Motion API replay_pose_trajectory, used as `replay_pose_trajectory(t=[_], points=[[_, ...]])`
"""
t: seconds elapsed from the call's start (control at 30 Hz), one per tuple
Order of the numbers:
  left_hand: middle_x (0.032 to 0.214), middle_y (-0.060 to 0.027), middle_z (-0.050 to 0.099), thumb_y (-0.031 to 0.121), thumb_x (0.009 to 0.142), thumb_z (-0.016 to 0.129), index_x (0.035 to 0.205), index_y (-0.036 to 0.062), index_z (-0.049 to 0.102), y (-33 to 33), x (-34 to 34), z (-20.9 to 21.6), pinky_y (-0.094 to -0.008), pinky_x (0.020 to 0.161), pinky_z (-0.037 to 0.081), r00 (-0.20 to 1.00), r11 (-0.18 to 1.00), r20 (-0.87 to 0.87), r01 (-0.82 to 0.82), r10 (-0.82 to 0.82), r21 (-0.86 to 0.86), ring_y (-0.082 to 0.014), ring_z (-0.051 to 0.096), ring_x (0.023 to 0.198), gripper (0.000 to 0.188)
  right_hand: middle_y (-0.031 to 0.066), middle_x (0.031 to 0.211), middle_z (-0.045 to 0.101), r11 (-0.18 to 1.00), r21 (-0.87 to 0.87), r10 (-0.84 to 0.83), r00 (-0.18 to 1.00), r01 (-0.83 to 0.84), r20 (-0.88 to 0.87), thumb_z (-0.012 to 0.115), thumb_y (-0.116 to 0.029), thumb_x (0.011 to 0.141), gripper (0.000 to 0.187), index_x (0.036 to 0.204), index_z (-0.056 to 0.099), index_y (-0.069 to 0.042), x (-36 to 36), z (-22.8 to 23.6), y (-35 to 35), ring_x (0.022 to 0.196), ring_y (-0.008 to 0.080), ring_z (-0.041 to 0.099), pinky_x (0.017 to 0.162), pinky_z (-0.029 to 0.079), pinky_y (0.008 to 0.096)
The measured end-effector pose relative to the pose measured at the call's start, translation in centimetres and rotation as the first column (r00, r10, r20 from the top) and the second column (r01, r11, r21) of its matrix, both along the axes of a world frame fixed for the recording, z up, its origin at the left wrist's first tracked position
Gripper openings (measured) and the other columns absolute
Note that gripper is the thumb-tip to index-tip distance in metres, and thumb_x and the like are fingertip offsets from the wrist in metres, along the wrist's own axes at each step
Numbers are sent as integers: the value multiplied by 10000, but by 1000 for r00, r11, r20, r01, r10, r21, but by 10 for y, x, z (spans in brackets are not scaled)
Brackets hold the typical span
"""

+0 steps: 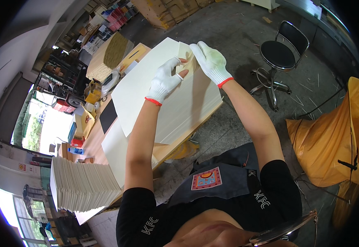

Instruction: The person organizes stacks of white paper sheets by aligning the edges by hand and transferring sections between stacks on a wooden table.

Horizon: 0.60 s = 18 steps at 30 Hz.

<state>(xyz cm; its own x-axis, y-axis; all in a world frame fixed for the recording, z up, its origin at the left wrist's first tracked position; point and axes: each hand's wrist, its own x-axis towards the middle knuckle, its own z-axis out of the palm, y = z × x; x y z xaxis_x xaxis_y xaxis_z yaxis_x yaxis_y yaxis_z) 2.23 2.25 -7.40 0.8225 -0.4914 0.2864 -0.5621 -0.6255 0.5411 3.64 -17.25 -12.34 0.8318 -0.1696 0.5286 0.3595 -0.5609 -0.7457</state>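
Observation:
Both of my hands wear white knit gloves with red cuffs and are above a large stack of white sheets (146,99) on the table. My left hand (166,78) is over the sheets near their far part, its bare thumb and a bare fingertip apart. My right hand (210,61) lies along the far right edge of the stack, fingers stretched out. Between the hands a small tan, curved piece (192,64) shows on the sheets beside the right fingers. Whether it is a separate thing or a bent sheet, I cannot tell.
Another thick stack of boards (82,183) stands at the near left of the wooden table (92,145). A dark flat panel (108,116), scissors (88,118) and a blue bottle (75,151) lie along its left side. A black swivel chair (277,55) and orange sheeting (323,140) are at right.

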Motion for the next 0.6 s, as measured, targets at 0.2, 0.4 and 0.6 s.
replay_pose_trajectory(t=[0.2,0.4,0.6], points=[[1007,-54,639,153,918,693,1240,35,642,-6,-8,12,-286,833,471,992,999,-124,-39,39,-1,-122,556,895,347,195,835,629,1000,11,0,1000,0,12,399,-536,1040,484,946,587,-100,0,-1,-3,804,422,620,677,430,499],[1001,-69,640,151,961,599,1285,54,633,-5,-9,6,-275,838,461,1000,992,-9,-14,13,-123,-123,544,883,340,195,767,614,999,48,13,999,-15,40,427,-573,1020,513,913,554,-88,-5,2,1,736,406,616,657,456,482],[1043,-91,690,157,917,692,1234,46,652,-4,-3,4,-281,821,477,999,1000,-33,-29,30,7,-132,587,879,338,199,757,611,1000,5,-17,999,17,44,412,-558,1029,507,919,547,-82,-1,-1,0,717,410,612,642,447,496]])
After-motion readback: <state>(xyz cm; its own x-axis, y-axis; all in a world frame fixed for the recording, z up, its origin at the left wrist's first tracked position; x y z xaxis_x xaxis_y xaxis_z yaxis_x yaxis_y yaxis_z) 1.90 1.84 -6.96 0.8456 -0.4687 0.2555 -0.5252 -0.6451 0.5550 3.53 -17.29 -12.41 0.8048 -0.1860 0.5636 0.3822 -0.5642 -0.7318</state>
